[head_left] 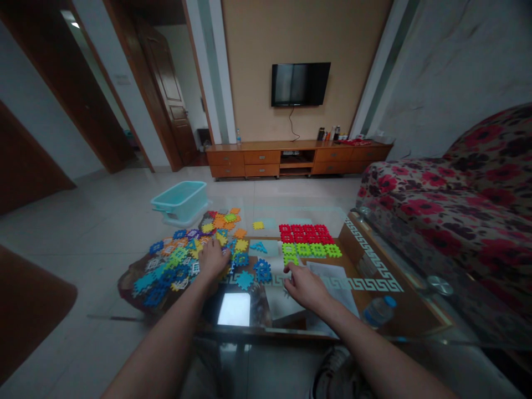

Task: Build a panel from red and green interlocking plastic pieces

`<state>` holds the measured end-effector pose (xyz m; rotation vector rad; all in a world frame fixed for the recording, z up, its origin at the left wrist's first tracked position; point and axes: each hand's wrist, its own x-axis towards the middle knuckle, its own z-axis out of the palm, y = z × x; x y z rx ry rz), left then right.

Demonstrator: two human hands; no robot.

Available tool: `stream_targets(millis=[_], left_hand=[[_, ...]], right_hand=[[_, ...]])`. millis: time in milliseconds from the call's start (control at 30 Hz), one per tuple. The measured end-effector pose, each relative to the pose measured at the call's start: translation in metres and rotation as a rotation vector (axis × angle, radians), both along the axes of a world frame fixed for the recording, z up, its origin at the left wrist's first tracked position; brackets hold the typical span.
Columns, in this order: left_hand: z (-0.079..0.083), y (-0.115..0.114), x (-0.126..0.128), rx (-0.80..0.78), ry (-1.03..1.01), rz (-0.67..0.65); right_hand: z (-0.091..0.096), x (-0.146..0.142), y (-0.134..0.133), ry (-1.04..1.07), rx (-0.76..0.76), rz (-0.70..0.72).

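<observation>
Head cam, facing fwd/down, close over left hand point(214, 259), right hand point(301, 287), glass table point(266, 331).

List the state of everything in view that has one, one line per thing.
Left hand: open, fingers down on the loose pieces
Right hand: open, fingertips by the green pieces
Loose plastic pieces: heaped, mixed colours
Red plastic pieces: joined in neat rows
Green plastic pieces: laid in a row
Television: screen dark
Cabinet drawers: shut
Wooden door: open
Water bottle: capped
</observation>
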<state>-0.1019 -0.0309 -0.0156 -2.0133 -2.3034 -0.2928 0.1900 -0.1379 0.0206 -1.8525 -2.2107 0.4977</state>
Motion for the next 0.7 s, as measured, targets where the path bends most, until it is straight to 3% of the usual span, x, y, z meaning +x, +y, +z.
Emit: stream_targets(millis=[267,500,700], left_hand=[[0.007,-0.005,0.003,0.015,-0.022,-0.045],[0.008,-0.005,0.006,-0.020,-0.025,-0.364],[0.008,-0.006,0.012,-0.029,-0.010,-0.341]], right_hand=[[0.000,0.000,0.001,-0.001,0.002,0.000],[-0.001,0.001,0.001,0.005,-0.010,0.006],[-0.002,0.002,0.002,0.002,0.006,0.011]])
